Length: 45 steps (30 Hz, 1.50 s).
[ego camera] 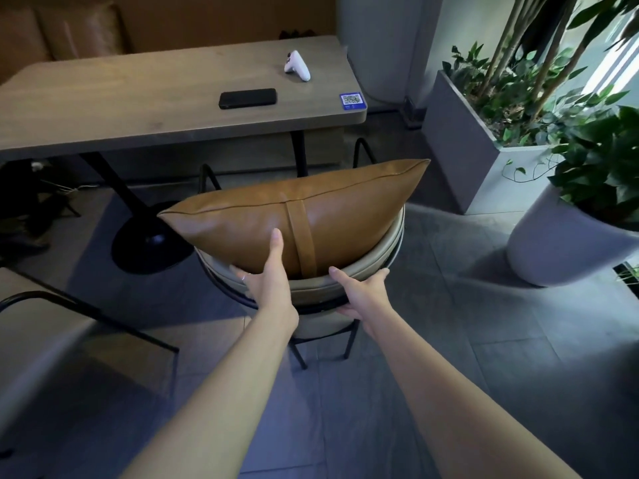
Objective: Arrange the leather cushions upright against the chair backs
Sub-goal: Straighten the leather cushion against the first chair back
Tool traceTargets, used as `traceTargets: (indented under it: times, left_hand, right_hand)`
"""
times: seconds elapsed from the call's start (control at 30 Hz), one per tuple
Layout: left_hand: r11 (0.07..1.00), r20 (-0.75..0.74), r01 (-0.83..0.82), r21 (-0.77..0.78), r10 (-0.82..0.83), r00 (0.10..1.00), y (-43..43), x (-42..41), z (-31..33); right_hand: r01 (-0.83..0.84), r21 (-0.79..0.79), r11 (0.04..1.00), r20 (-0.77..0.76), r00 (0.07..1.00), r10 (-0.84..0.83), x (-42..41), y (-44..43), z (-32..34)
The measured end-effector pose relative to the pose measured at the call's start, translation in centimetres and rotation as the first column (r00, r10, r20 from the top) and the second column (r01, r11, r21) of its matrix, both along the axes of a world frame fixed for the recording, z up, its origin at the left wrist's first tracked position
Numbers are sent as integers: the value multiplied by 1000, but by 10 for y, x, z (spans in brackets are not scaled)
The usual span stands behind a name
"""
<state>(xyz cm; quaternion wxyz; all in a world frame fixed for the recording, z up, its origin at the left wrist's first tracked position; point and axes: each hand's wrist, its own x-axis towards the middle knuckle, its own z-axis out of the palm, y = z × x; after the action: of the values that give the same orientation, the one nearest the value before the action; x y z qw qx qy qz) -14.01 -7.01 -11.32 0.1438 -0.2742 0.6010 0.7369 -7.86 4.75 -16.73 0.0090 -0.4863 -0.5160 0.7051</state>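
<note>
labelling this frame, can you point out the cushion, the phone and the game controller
cushion (242, 219): head view, on the brown leather face left of the strap
phone (248, 98): head view, middle of its dark top
game controller (296, 67): head view, on its white body

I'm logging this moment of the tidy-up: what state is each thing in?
leather cushion: upright on its long edge in the chair
chair: holds the cushion
left hand: flat against the cushion
right hand: gripping the chair back's rim
phone: flat on the table, screen dark
</note>
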Motion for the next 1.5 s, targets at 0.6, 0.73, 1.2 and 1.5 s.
traceTargets:
  times: [0.6, 0.73, 1.2, 1.5]
  left_hand:
    - [990, 95, -139, -25, 141, 985, -3, -105, -1]
    - [994, 66, -106, -4, 106, 992, -15, -127, -2]
    - [780, -286, 24, -626, -258, 923, -42, -110, 38]
    - [152, -143, -15, -988, -888, 437, 31, -82, 81]
  right_hand:
    - [-141, 204, 969, 70, 989, 129, -76, -17, -2]
    - [-134, 235, 963, 90, 989, 116, -98, -30, -4]
    - [-179, 87, 980, 139, 976, 166, -75, -17, 8]
    - [-2, 135, 991, 96, 995, -11, -52, 41, 12]
